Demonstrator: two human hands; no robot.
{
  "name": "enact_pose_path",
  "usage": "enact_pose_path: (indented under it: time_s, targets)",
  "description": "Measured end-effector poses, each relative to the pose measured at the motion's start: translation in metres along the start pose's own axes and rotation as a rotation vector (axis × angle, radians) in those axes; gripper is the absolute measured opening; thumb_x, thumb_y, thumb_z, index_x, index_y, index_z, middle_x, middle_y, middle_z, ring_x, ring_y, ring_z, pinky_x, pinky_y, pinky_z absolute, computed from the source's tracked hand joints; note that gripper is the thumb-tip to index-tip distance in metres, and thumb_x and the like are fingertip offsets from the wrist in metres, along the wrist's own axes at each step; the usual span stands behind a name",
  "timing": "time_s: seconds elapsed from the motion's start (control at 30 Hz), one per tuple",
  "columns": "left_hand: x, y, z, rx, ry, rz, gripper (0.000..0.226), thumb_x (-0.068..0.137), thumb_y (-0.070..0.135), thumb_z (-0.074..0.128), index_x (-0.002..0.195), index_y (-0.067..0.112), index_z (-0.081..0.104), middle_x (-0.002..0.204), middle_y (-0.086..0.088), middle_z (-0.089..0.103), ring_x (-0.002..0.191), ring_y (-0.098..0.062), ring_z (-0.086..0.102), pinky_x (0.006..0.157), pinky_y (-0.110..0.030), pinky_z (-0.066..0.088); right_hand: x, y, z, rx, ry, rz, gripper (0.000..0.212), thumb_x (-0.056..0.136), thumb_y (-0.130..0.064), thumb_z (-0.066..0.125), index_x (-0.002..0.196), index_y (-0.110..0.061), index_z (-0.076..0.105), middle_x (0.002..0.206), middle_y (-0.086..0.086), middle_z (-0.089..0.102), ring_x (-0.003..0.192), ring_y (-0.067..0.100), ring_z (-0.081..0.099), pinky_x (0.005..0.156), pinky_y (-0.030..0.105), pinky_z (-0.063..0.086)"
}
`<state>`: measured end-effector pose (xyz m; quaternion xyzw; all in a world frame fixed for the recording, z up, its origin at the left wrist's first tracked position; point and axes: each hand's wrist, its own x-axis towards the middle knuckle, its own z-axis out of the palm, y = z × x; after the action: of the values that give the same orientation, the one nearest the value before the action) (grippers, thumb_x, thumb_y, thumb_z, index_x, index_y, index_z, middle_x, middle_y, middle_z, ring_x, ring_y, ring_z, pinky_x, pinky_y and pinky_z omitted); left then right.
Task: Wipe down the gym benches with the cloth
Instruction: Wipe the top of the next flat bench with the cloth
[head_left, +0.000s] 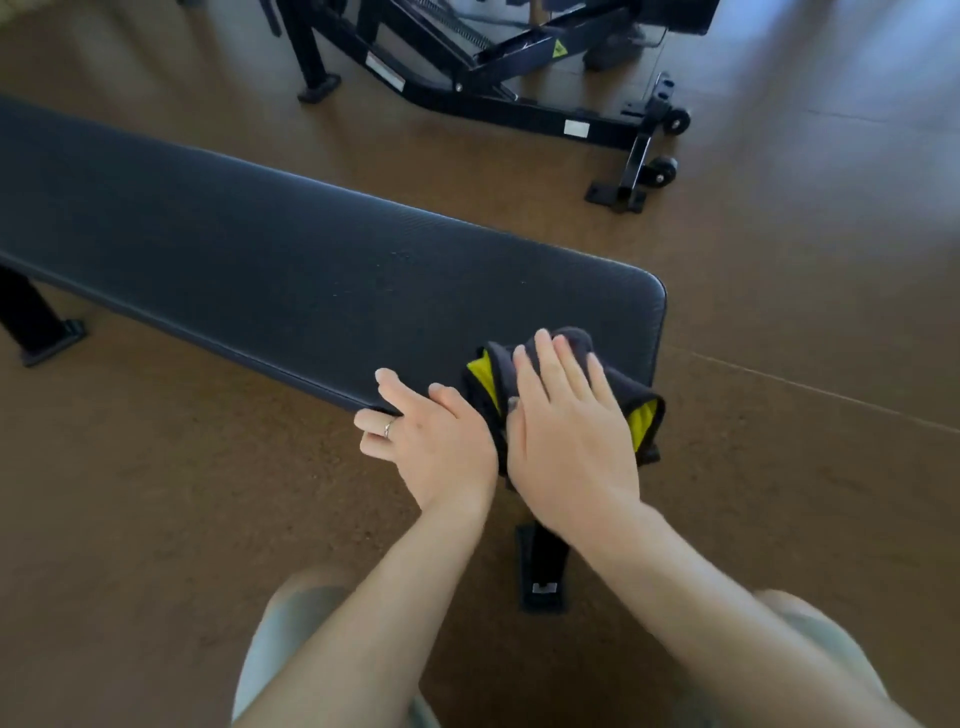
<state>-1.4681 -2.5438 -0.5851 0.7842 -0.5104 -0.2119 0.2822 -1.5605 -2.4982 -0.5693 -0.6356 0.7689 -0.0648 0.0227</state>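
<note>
Head view: right hand (566, 431) presses cloth (566, 364) flat on bench surface (311, 260) near end.
Left hand (431, 441) rests flat beside it; cloth looks soft, light, best palmed from above.

- The left hand (434, 434) lies palm down, fingers straight and slightly spread, a ring on one finger.
- The right hand (563, 426) lies flat, fingers straight.
- Both forearms are bare and reach forward.
</note>
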Motion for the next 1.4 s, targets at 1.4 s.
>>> enact_pose_path:
  time_s: [1.4]
  targets:
    - [0.141, -0.03, -0.043, 0.124, -0.28, 1.017, 0.03, 0.101, 0.023, 0.025, 0.083, 0.015, 0.049, 0.078, 0.0, 0.054, 0.071, -0.022, 0.049, 0.071, -0.042, 0.043, 0.017, -0.042, 0.014, -0.065, -0.011, -0.273, 0.049, 0.109, -0.051, 0.035, 0.152, -0.031, 0.047, 0.163, 0.007, 0.039, 0.152, 0.031, 0.033, 0.124, 0.049, 0.03]
